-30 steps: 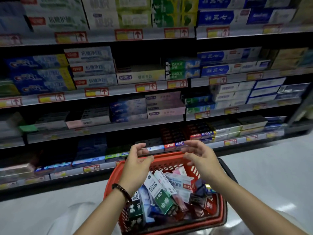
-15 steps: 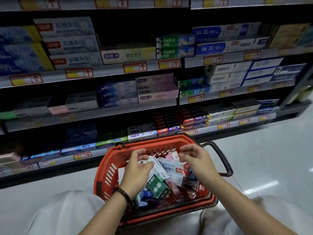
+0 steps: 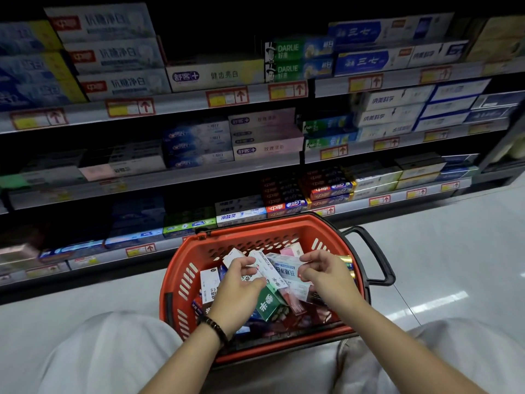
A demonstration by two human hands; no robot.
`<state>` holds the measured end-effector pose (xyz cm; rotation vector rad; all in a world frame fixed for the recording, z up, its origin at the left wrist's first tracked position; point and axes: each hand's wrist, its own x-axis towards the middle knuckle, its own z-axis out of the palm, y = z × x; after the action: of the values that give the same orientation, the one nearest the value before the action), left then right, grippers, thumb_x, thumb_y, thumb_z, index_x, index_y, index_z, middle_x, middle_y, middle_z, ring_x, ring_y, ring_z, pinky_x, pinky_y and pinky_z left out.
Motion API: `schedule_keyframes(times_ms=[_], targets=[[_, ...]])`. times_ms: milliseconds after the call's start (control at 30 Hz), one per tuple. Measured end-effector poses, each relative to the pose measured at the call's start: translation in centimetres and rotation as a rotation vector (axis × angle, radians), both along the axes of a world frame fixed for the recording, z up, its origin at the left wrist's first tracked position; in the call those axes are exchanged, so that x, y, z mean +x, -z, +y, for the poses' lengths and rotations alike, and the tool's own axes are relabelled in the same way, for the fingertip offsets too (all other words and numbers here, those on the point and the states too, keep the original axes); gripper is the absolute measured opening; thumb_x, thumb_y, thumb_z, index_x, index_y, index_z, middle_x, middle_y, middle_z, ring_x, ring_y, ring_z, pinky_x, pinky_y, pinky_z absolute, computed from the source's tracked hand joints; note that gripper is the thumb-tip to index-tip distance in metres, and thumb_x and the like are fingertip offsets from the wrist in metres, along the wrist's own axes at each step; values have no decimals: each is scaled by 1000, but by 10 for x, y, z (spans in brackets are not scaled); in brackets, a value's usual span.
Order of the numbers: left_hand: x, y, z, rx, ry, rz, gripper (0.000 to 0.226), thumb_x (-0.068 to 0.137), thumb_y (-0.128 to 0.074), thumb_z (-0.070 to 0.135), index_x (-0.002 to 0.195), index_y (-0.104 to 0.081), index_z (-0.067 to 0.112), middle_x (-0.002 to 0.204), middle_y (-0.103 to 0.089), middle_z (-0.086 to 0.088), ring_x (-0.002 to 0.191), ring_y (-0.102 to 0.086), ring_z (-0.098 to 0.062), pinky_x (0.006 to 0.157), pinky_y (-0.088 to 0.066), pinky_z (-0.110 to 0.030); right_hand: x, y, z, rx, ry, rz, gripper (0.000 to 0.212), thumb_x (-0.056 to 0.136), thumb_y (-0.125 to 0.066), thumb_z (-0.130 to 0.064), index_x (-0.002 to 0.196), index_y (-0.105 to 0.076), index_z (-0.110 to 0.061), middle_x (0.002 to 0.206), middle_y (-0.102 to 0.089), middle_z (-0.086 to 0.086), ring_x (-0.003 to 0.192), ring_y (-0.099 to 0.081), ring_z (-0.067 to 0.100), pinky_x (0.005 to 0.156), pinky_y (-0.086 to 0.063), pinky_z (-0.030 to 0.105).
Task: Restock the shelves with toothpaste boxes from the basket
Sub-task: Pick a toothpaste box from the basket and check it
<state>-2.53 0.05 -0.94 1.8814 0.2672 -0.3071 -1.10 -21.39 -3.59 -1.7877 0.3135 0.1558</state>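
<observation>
Pointing green end nearward, toothpaste box (image 3: 268, 302).

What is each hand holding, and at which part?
The left hand pinches the green-white box at its white half. The right hand curls on the blue box at its right end; a grip cannot be told.

It was unclear whether the left hand (image 3: 238, 291) or right hand (image 3: 326, 277) gripped toothpaste boxes (image 3: 284, 270) in the basket (image 3: 183, 280); lower-left shelf boxes (image 3: 20, 251) were blurred.
</observation>
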Motion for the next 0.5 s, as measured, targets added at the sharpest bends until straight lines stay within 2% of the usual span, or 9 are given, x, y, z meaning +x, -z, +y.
schedule_keyframes(times_ms=[67, 133, 167, 267, 367, 500], targets=[[-1, 4, -2, -10, -15, 2, 37, 99, -65, 12, 131, -53, 27, 124, -60, 9, 82, -65, -16, 70, -58, -33, -1, 5, 1, -37, -20, 15, 20, 90, -74, -9, 102, -72, -25, 88, -74, 13, 81, -72, 35, 68, -55, 41], [1, 9, -2, -8, -23, 41, 39, 99, -63, 10, 133, -52, 26, 127, -59, 6, 82, -64, -16, 77, -60, -42, -2, 10, 5, -90, -63, 36, 21, 89, -74, -10, 102, -71, -26, 88, -75, 10, 62, -67, 21, 65, -53, 38], [2, 12, -1, -6, -14, 77, 41, 99, -62, 10, 135, -51, 25, 130, -58, 5, 82, -64, -16, 81, -59, -45, -2, 12, 7, -112, -87, 53, 22, 88, -75, -10, 102, -70, -26, 88, -76, 7, 60, -65, 14, 65, -54, 37], [7, 25, 1, -21, 5, 225, 52, 100, -58, 6, 148, -43, 18, 137, -52, -4, 84, -62, -12, 88, -59, -47, -5, 18, 16, -174, -156, 113, 24, 87, -80, -15, 106, -69, -26, 86, -77, -2, 71, -71, 11, 71, -60, 40], [7, 35, -1, -62, -21, 371, 60, 100, -49, 1, 156, -35, 18, 112, -57, -8, 73, -55, -17, 82, -56, -39, -6, 24, 24, -303, -263, 153, 34, 85, -84, -22, 114, -66, -26, 101, -72, -4, 85, -73, 16, 69, -58, 30], [4, 39, -5, -86, -52, 446, 66, 97, -42, 1, 158, -31, 25, 118, -60, -11, 97, -60, -21, 99, -57, -47, -6, 32, 39, -532, -411, 105, 57, 78, -87, -28, 128, -62, -21, 115, -68, -1, 96, -68, 16, 81, -58, 28]])
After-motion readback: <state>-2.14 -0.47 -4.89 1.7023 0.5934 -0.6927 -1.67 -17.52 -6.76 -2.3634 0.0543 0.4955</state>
